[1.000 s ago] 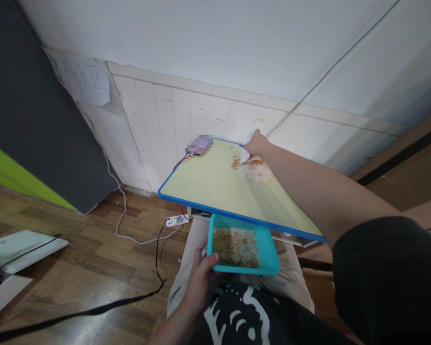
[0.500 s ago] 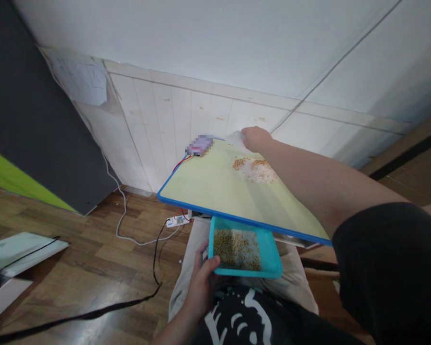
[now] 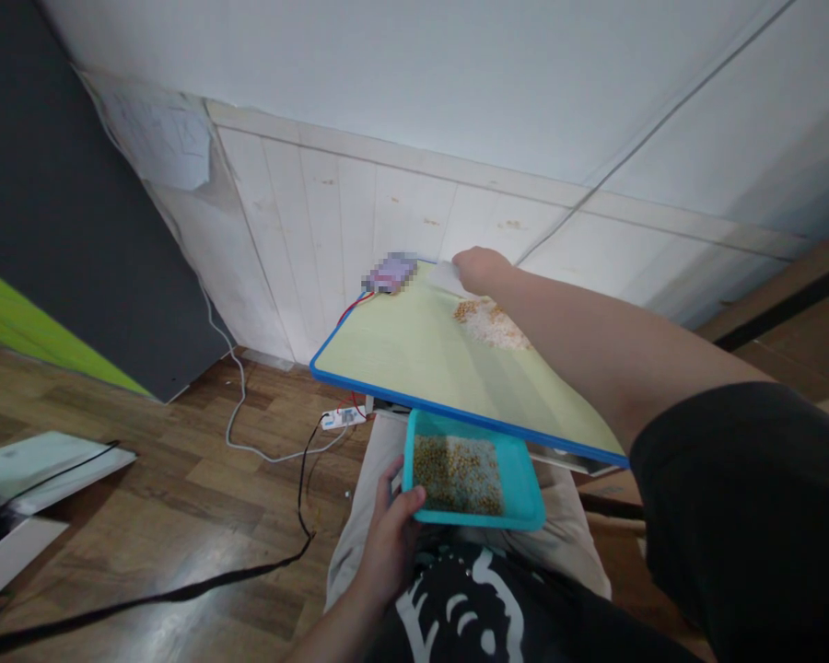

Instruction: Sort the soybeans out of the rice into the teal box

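Note:
My left hand (image 3: pixel 391 525) grips the left side of a turquoise plastic tray (image 3: pixel 523 493), its thumb over the rim. Yellow kernels and white grains (image 3: pixel 460 474) lie inside the tray, which sits over my lap below the table's front edge. At the far edge of the yellow table (image 3: pixel 393 341), my right hand (image 3: pixel 484 270) is closed on a thin, whitish flat sheet (image 3: pixel 448 276); its exact kind is unclear. Nearer me than that hand, a loose pile of white grains and orange-yellow kernels (image 3: pixel 492 327) is spread on the tabletop, partly covered by my forearm.
A blurred-out purple device (image 3: pixel 391 273) with red and blue wires lies at the table's far left corner. White wall panels (image 3: pixel 345 203) rise behind the table. On the floor are a power strip (image 3: pixel 344 418), cables and white boards (image 3: pixel 48 470). Cardboard boxes stand at right.
My right hand has shifted slightly left with the whitish sheet, which now sits a little lower over the tabletop. My left hand keeps its grip on the tray. The view has moved a little.

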